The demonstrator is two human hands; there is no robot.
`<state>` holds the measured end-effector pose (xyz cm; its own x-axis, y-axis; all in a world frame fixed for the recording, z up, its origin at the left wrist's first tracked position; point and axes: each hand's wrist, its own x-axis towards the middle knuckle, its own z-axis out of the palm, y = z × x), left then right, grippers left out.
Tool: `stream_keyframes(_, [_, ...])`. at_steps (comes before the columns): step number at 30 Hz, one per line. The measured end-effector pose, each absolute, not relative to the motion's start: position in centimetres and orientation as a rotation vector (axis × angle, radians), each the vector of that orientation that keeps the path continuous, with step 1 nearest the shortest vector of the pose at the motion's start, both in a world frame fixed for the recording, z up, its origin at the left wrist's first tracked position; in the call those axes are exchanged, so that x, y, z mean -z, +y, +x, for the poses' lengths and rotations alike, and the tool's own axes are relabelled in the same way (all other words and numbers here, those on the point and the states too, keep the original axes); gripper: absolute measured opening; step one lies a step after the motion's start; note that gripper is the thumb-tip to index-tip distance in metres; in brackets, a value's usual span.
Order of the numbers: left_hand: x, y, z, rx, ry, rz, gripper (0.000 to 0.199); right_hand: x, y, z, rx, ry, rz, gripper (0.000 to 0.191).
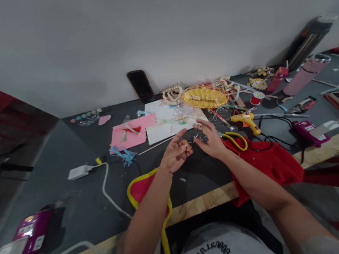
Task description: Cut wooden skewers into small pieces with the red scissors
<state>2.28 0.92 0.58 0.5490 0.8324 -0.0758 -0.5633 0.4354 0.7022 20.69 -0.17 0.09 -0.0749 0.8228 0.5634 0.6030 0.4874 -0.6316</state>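
My left hand (177, 153) hovers over the dark tabletop, its index finger stretched out. The thumb and other fingers are curled together; what they hold, if anything, is too small to make out. Close by on the right, my right hand (210, 140) has its thumb apart from its bent fingers, with nothing visible between them. Small pale bits (197, 137) lie on the table between the two hands. Just beyond are white sheets (160, 133) with a thin green-marked strip (175, 121) across them. A thin stick (155, 146) lies beside my left hand.
A yellow basket (204, 97) and beaded strands (172, 96) stand near the wall. Right of my hands are a yellow glue gun (246, 122), yellow-handled scissors (236, 141) and red cloth (268, 164). Blue tassels (125, 155) and pink paper (127, 136) lie left. A phone (140, 85) leans upright.
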Motion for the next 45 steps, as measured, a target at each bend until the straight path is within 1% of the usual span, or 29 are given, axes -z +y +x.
stream_keyframes(1, [-0.6,0.9,2.3,-0.909,0.456,0.672,0.067,-0.1,-0.2,20.7,-0.273,-1.79,-1.205,0.033])
stream_keyframes(3, [-0.5,1.0,2.3,-0.927,0.462,0.646,0.064,-0.2,0.0,21.0,-0.231,-1.79,-1.235,0.028])
stream_keyframes(8, [0.0,1.4,2.4,-0.972,0.488,0.582,0.043,0.1,0.8,22.4,-0.094,-1.813,-1.495,0.027])
stream_keyframes(11, [0.0,1.4,2.5,-0.992,0.53,0.56,0.033,0.4,0.8,22.7,-0.085,-1.952,-1.631,0.027])
stream_keyframes(16, [-0.2,1.4,2.6,-1.022,0.523,0.563,0.019,0.8,0.2,22.1,-0.104,-2.038,-1.669,0.022])
stream_keyframes(20, [-0.3,1.5,2.6,-1.036,0.522,0.544,0.019,0.8,0.0,21.2,-0.118,-2.105,-1.657,0.021])
stream_keyframes(23, [-0.2,1.6,2.6,-1.038,0.527,0.53,0.022,0.9,0.0,20.4,-0.125,-2.158,-1.635,0.023])
stream_keyframes(27, [-0.1,1.8,2.5,-1.077,0.527,0.489,0.021,1.0,0.2,19.8,-0.113,-2.207,-1.605,0.025])
stream_keyframes(33, [0.2,2.2,2.4,-1.156,0.545,0.414,0.018,1.0,0.1,20.7,-0.094,-2.161,-1.617,0.028])
stream_keyframes(39, [0.3,2.2,2.4,-1.147,0.521,0.43,0.018,1.3,0.8,21.8,-0.067,-2.105,-1.667,0.034])
stream_keyframes(45, [0.3,2.2,2.5,-1.143,0.526,0.443,0.019,1.5,1.2,21.0,-0.078,-2.165,-1.604,0.03])
